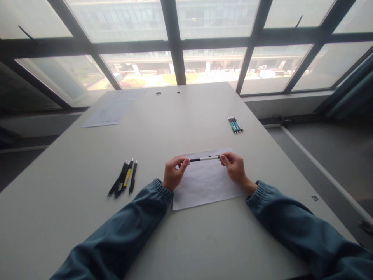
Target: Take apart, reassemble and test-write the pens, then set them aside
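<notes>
A black and white pen (pixel 204 158) is held level between my two hands, above a sheet of white paper (pixel 204 186). The fingers of my left hand (pixel 175 171) pinch its dark end. My right hand (pixel 234 167) grips the opposite end, near the clip. Under the pen, the paper lies slightly askew on the white table, with faint marks on it that I cannot read. Both wrists rest close to the paper's edges.
Left of the paper lies a loose group of several black pens (pixel 119 179) with a yellow pen (pixel 127 177) among them. Several green and blue pens (pixel 235 125) sit side by side at the right. More paper sheets (pixel 107 111) lie at the far left of the table (pixel 180 120), before the windows.
</notes>
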Demonstrator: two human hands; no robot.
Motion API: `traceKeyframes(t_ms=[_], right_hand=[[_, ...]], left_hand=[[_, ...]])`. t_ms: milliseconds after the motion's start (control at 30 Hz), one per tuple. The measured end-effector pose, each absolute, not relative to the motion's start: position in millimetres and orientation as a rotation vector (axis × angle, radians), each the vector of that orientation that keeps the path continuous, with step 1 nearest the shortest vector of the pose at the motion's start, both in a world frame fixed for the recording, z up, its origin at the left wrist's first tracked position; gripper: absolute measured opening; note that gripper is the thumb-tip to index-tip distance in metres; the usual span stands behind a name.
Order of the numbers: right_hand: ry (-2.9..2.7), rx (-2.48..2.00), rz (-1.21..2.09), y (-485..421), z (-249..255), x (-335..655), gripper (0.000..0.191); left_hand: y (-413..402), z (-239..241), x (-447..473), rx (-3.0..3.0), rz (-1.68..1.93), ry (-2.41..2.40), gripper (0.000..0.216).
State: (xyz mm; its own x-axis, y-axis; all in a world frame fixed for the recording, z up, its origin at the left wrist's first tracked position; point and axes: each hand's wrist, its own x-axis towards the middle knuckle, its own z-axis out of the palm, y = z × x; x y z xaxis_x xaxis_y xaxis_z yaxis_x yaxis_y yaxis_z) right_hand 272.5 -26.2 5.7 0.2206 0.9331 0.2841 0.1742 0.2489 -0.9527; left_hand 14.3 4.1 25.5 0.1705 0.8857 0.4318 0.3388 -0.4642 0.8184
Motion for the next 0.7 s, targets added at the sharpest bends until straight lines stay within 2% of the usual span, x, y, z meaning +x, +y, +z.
traceKeyframes(t_ms=[700], right_hand=[[-1.295,-1.22,0.742,-26.4,6.2,273.4,0.036]], left_hand=[[4.3,25.1,14.6,1.894,1.262,1.166,0.036]])
